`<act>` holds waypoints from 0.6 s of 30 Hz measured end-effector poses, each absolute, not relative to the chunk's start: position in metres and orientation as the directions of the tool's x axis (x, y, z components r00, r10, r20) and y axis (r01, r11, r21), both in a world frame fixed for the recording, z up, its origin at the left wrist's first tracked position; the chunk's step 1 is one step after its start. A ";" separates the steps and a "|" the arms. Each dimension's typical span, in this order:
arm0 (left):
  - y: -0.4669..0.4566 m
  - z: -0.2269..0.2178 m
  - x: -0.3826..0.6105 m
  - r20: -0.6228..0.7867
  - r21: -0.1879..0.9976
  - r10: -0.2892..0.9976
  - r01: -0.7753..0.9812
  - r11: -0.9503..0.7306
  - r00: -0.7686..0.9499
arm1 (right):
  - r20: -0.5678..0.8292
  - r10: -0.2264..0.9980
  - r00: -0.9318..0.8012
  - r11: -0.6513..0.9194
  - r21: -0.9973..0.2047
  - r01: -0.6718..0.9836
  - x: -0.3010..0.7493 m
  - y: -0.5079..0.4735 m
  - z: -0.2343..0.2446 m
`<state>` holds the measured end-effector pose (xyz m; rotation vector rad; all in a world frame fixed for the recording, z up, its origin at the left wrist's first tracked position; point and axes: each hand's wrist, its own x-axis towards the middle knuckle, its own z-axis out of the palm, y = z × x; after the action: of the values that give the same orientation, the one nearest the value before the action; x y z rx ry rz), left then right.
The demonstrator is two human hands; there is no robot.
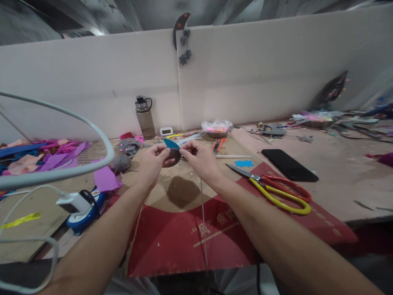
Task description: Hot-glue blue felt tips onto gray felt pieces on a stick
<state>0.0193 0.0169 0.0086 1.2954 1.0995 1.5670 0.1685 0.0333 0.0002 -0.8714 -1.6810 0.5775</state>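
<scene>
Above the middle of the work area, my left hand [154,157] is closed on a dark rounded piece [175,157], with its thumb on the near side. A pointed blue piece [171,143] stands up from the top of it. My right hand [198,156] pinches a thin grey cord [202,213] at the dark piece's right edge. Below that hand the cord hangs down past the front edge of the red and tan cardboard [172,246]. Both sets of fingertips nearly meet. How the cord joins the pieces is too small to tell.
Scissors [270,186], a blue flower-shaped cutout [244,163] and a black phone [290,164] lie to the right. Leftward are a yarn ball [121,163], coloured scraps [61,157], a power strip [82,221] and a looping cable [101,135]. A bottle [145,121] stands behind.
</scene>
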 end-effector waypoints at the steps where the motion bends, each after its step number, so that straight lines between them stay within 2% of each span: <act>1: 0.017 0.009 0.019 0.269 0.958 0.953 -0.065 -0.279 -0.138 | 0.603 0.788 -0.124 0.612 -0.745 0.265 0.169 0.033 0.000; 7: 0.019 0.009 0.019 0.147 0.978 0.980 -0.127 -0.164 -0.130 | 0.617 0.780 -0.104 0.615 -0.725 0.310 0.172 0.035 0.001; 13: 0.021 0.007 0.016 0.140 0.979 0.979 -0.129 -0.159 -0.146 | 0.616 0.779 -0.121 0.613 -0.707 0.352 0.175 0.035 0.002; 18: 0.025 0.008 0.009 0.131 0.973 0.965 -0.156 -0.169 -0.229 | 0.541 0.809 -0.231 0.588 -0.730 0.349 0.173 0.032 0.003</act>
<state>0.0087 0.0245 0.0085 1.0738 1.1569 1.5612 0.1728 0.0317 0.0031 -0.9427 -1.8207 0.5779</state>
